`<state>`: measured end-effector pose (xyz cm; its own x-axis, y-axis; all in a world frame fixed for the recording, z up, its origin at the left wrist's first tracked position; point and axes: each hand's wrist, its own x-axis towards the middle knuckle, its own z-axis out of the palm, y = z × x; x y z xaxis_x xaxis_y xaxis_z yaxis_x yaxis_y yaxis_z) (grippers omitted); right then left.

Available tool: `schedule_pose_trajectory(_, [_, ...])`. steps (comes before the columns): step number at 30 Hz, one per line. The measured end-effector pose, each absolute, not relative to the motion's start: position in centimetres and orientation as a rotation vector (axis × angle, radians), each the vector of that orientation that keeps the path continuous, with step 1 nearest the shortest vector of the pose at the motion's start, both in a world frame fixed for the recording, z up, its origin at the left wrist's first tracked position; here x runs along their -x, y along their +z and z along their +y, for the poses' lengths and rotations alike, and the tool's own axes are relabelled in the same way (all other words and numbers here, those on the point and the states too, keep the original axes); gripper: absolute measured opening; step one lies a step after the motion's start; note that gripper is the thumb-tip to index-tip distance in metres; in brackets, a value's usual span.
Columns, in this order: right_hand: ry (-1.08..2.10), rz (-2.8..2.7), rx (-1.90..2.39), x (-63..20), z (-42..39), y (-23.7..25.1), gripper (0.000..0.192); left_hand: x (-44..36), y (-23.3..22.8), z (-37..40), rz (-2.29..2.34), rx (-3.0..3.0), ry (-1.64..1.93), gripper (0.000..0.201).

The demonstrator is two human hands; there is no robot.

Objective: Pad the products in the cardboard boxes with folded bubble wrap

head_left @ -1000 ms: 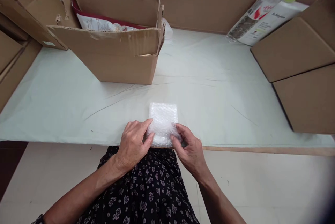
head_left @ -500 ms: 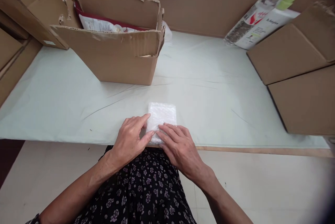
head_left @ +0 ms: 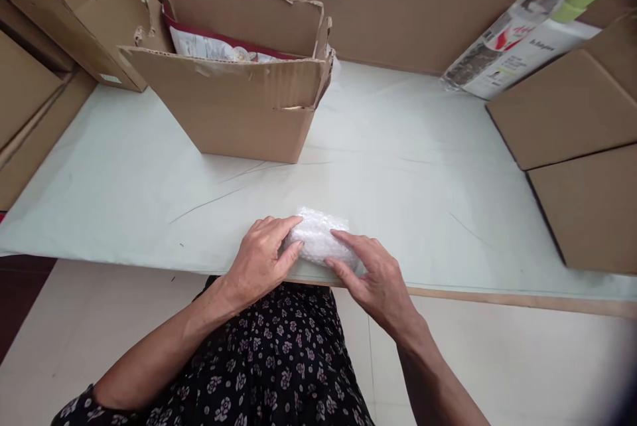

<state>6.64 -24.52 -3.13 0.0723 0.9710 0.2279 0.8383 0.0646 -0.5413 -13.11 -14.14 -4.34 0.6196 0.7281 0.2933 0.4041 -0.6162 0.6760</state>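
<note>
A small bundle of white bubble wrap point(head_left: 320, 235) lies at the near edge of the table point(head_left: 408, 174), which is covered in pale green paper. My left hand point(head_left: 261, 259) grips its left end, thumb underneath and fingers on top. My right hand point(head_left: 374, 275) holds its right end with fingers laid over the top. What the wrap encloses is hidden.
An open cardboard box point(head_left: 239, 91) holding printed packets stands behind the bundle, left of centre. Closed cardboard boxes point(head_left: 572, 141) line the right side, with a printed bag point(head_left: 517, 41) leaning behind them. More cardboard point(head_left: 44, 54) is stacked at the left.
The bubble wrap went from a flat, taller piece to a shorter, thicker bundle. My right hand slid from on top of it to its right end.
</note>
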Motion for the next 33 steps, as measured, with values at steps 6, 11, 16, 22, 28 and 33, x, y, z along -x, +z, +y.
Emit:
schedule_pose_trajectory(6, [0.104,-1.852,1.945,-7.7,-22.7,-4.8,0.039,11.4,-4.6,-12.7,1.030,-2.432,0.659,0.026])
schedule_pose_trajectory(11, [0.191,-1.948,1.849,-7.8,-22.1,-5.0,0.026,11.4,-4.9,-12.6,1.044,-2.395,0.623,0.032])
schedule_pose_trajectory(16, [0.383,-1.782,1.753,-7.0,-23.0,-4.4,0.013,12.6,-4.8,-13.2,0.983,-2.136,0.665,0.055])
schedule_pose_trajectory(22, [0.608,-1.632,1.726,-6.5,-24.4,-4.0,0.034,13.6,-3.7,-14.0,0.792,-1.767,0.556,0.069])
schedule_pose_trajectory(28, [0.610,-1.920,1.692,-7.4,-24.4,-2.6,0.031,13.5,-3.3,-14.8,0.677,-1.974,0.613,0.057])
schedule_pose_trajectory(33, [0.517,-2.018,1.731,-7.9,-22.7,-1.0,0.024,15.1,-0.3,-10.7,0.591,-2.305,0.933,0.055])
